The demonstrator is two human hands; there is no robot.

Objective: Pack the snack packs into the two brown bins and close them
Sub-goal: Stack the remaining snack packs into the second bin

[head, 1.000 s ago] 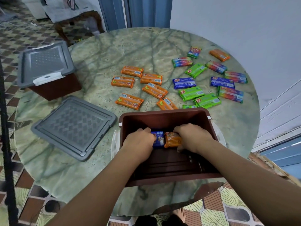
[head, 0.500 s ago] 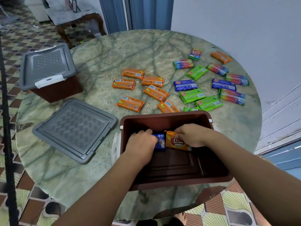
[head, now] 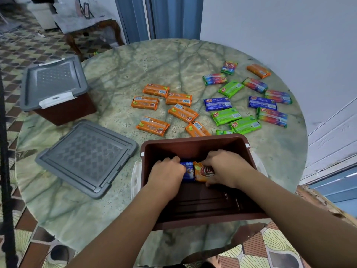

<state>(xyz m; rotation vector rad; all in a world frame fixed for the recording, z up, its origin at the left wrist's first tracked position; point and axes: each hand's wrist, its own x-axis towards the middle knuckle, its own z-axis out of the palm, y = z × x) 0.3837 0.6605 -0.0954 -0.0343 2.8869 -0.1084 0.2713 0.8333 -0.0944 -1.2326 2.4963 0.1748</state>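
An open brown bin (head: 195, 141) stands at the table's near edge. Both my hands are inside it. My left hand (head: 166, 176) grips a blue snack pack (head: 188, 171) and my right hand (head: 224, 168) grips an orange snack pack (head: 203, 172); the two packs lie side by side at the bin's far end. A loose grey lid (head: 85, 157) lies left of this bin. The second brown bin (head: 65, 111), with a grey lid (head: 54, 82) on it, stands at the far left. Several orange packs (head: 152, 125), green packs (head: 226, 116), blue packs (head: 217, 103) and rainbow packs (head: 272, 117) are scattered beyond the open bin.
The round marble table (head: 135, 62) ends close to the open bin's near side. A white wall is to the right, blue doors are behind. A dark pole (head: 4, 171) runs down the left edge. Tiled floor surrounds the table.
Both hands stayed inside the bin with their packs. The orange pack shifted slightly under my right hand, showing more of its front. The camera view shifted a little.
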